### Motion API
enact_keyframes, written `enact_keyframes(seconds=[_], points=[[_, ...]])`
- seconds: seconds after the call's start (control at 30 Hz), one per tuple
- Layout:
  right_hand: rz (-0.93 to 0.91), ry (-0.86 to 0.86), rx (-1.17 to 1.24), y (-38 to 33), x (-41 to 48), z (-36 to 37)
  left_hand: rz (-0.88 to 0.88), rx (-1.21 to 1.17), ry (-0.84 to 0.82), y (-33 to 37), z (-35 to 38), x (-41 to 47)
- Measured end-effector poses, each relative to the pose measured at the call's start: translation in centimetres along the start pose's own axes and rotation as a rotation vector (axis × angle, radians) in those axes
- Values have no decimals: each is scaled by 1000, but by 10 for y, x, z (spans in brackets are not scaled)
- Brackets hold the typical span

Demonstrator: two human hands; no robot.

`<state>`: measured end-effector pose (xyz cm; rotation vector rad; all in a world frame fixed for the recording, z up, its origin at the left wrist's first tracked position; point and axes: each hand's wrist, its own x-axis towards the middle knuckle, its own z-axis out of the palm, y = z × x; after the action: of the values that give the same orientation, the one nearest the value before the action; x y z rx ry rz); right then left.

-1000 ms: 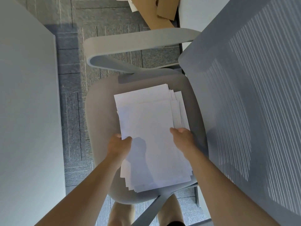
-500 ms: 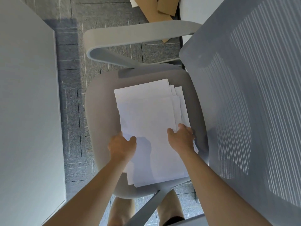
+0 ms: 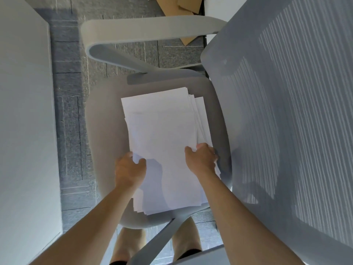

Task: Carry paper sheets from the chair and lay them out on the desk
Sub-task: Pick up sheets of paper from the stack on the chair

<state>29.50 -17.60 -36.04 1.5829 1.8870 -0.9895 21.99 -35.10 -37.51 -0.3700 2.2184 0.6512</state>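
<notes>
Loose paper stack fanned on chair seat, left hand pinching its left edge with thumb on top, right hand curled round its right edge, backrest close right of seat, carpet strip then desk left of seat

A fanned stack of paper sheets is lying on the middle of the grey chair seat. Over the seat's near half, the left hand is gripping the stack's left edge and the right hand its right edge, thumbs on top. The desk is standing left of the seat, the mesh backrest rising on its right.
</notes>
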Motion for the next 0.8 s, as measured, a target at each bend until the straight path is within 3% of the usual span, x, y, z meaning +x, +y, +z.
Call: enact_keyframes(seconds=[0.27, 0.43, 0.7, 0.8], points=[[-25, 13, 195, 11, 3, -5, 38, -7, 129, -3, 3, -9], [-72, -101, 188, 18, 3, -4, 18, -110, 25, -7, 6, -6], [-122, -90, 143, 17, -3, -14, 27, -365, -127, -7, -6, -11], [-95, -162, 262, 7, -20, -38, 87, -446, -139, 13, -35, -30]])
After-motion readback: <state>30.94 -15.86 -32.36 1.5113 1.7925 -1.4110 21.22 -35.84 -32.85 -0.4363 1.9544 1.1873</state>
